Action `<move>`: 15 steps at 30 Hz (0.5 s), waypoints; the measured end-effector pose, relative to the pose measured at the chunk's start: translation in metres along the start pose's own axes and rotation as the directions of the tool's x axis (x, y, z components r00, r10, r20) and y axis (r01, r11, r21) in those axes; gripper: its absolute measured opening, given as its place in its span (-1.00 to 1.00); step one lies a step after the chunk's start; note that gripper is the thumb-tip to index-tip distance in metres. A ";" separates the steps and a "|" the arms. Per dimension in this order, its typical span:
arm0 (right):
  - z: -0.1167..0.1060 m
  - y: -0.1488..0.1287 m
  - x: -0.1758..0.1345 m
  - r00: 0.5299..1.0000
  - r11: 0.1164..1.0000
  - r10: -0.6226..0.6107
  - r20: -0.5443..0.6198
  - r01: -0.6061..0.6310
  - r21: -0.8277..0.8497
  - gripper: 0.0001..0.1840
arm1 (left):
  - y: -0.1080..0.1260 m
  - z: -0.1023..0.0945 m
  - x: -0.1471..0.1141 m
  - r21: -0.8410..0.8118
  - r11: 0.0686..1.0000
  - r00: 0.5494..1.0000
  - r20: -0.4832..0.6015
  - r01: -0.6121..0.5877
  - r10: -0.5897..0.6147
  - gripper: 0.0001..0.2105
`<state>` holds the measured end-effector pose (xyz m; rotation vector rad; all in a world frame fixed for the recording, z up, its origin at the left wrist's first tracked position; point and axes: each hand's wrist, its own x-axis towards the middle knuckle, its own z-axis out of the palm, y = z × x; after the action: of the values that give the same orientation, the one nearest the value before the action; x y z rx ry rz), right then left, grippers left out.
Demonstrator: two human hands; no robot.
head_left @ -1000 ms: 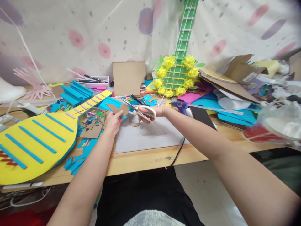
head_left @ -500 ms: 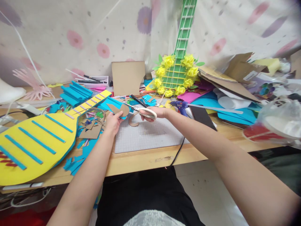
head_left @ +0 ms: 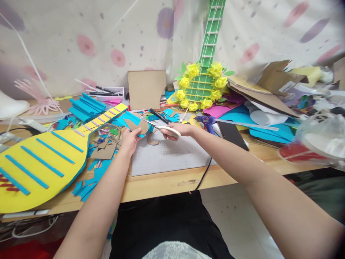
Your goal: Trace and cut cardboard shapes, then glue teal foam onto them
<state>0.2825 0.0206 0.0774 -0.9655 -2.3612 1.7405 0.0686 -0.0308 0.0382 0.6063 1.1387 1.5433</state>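
My left hand (head_left: pixel 129 141) pinches a brown cardboard cutout (head_left: pixel 142 126), rounded at one end and pointed at the other, together with blue paper (head_left: pixel 132 118) behind it. In my right hand (head_left: pixel 176 130) is a pair of white-handled scissors (head_left: pixel 172 132), its blades pointing left at the edge of the blue paper. Both hands are above the grey cutting mat (head_left: pixel 172 158). Under the blades, a curved cardboard strip (head_left: pixel 153 142) rests on the mat. A black marker (head_left: pixel 158 116) lies just behind the scissors.
A yellow paper guitar shape (head_left: pixel 48 158) with blue strips fills the left. Blue and brown scraps (head_left: pixel 104 151) lie beside it. Behind stands a green neck with yellow paper flowers (head_left: pixel 201 86). A blue glue gun (head_left: pixel 207 123) and a bagged cup (head_left: pixel 315 144) are at right.
The scissors and my right hand have shifted very slightly right. The cutout has turned a little in my left hand, and a blue paper edge now shows by the blades.
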 end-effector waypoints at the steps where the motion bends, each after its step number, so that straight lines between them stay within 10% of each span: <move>1: 0.000 0.000 0.000 1.000 1.000 -0.002 0.008 0.002 0.001 -0.37 | 0.000 0.000 0.000 0.001 1.000 1.000 0.008 -0.002 0.002 -0.72; 15: 0.008 -0.008 0.009 0.998 0.994 0.053 0.035 -0.056 0.089 -0.36 | -0.008 -0.003 -0.002 0.115 0.993 0.986 0.166 -0.014 -0.006 -0.65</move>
<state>0.2685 0.0175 0.0787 -1.0050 -2.2735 1.8784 0.0698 -0.0343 0.0303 0.8007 1.1042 1.4088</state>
